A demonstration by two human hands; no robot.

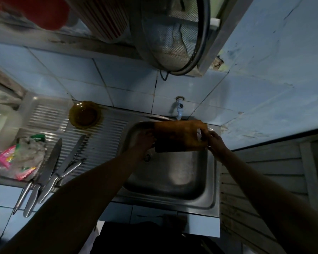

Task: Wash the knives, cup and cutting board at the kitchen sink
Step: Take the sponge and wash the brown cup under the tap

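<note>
- While both hands reach into the steel sink (pixel 212 184), the wooden cutting board (pixel 180 136) is held over the basin's far side, right under the white plastic tap (pixel 179 109), its long axis running left to right.
- Its right end has a handle cut-out; the surface looks dark and stained toward the lower left.
- Left hand (pixel 142 142) has its fingers curled on the board's left edge, gripping it.
- Right hand (pixel 216 141) pinches the right end by the cut-out.
- Three shiny metal knives (pixel 50 169) lie on the ribbed draining board (pixel 106 142), blades pointing away toward the tiled wall, handles overhanging the near edge.
- An amber glass bowl (pixel 84 114) sits further back; crumpled plastic packets (pixel 20 158) lie left of the knives.
</note>
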